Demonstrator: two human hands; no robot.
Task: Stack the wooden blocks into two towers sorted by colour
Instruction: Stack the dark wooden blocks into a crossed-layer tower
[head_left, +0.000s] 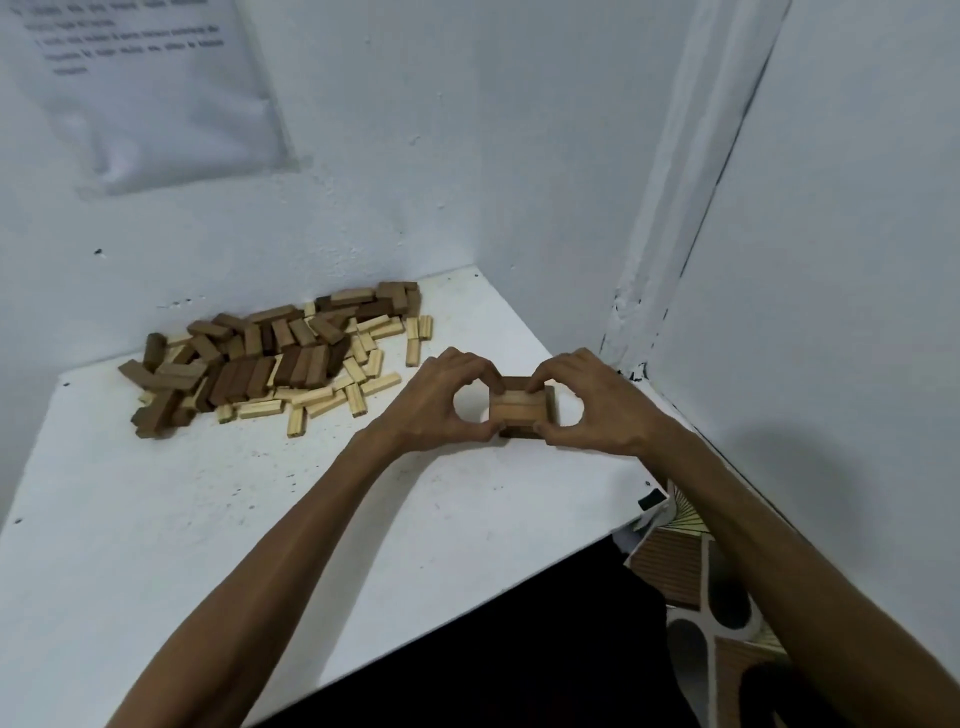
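Note:
A low stack of brown wooden blocks (521, 407) stands on the white table (208, 519) near its right edge, about two layers high. My left hand (441, 402) pinches its left side with thumb and fingers. My right hand (592, 397) pinches its right side the same way. Both hands touch the top layer of the stack. At the back left, against the wall, lies a loose pile of dark brown blocks (249, 364) mixed with light, pale blocks (332, 397).
White walls close in the table at the back and on the right, meeting in a corner (623, 338). A sheet of paper (150, 88) hangs on the back wall. Below the table's near edge are dark clothing and a patterned floor (691, 582).

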